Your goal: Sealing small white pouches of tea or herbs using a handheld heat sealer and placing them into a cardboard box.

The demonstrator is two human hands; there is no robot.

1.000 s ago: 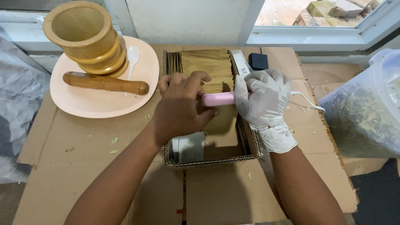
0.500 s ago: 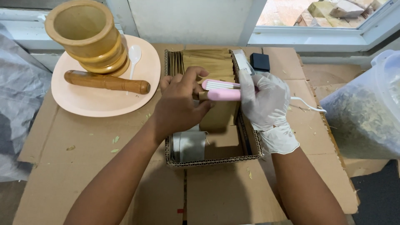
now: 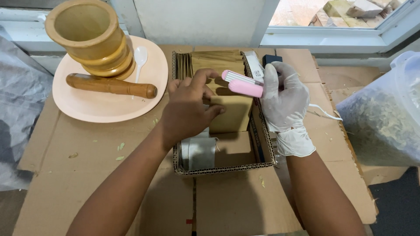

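Cardboard [image 3: 87, 175] is spread below a window [image 3: 341, 17]. Brown pouches [image 3: 218, 65] are held in a tray [image 3: 223, 168]; one pouch [image 3: 229, 114] is pinched by the left hand [image 3: 188, 111], a pink sealer [image 3: 243, 84] gripped by the gloved right hand [image 3: 282, 98].

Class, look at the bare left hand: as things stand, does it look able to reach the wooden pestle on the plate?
Probably yes. The left hand rests on a brown pouch in the box, and nothing stands between it and the wooden pestle on the plate.

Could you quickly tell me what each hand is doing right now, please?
Left hand: bare, fingers pinching the brown paper pouch.
Right hand: gloved, closed around the pink handheld sealer, whose jaws stand open.
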